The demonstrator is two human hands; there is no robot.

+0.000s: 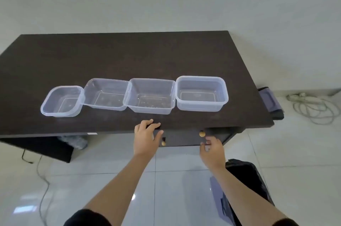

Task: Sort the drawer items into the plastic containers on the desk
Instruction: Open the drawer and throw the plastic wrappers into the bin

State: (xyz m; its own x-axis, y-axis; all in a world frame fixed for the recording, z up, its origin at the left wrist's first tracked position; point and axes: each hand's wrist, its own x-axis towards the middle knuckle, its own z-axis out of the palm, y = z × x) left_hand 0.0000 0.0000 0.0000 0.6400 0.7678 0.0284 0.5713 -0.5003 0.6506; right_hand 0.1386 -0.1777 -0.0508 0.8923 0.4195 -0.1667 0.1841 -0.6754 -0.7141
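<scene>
Several clear plastic containers stand in a row on the dark desk: a small one at the left, then two in the middle, and one at the right. All look empty. Below the desk's front edge is the closed drawer front with a round wooden knob; a second knob sits lower left. My left hand rests its fingers on the desk edge. My right hand hovers just below the right knob, fingers loosely curled, holding nothing. The drawer's contents are hidden.
A black chair with a grey armrest stands at the lower right, close to my right arm. A second grey armrest shows beside the desk's right end. Coiled white cable lies on the tiled floor. Another cable trails at the left.
</scene>
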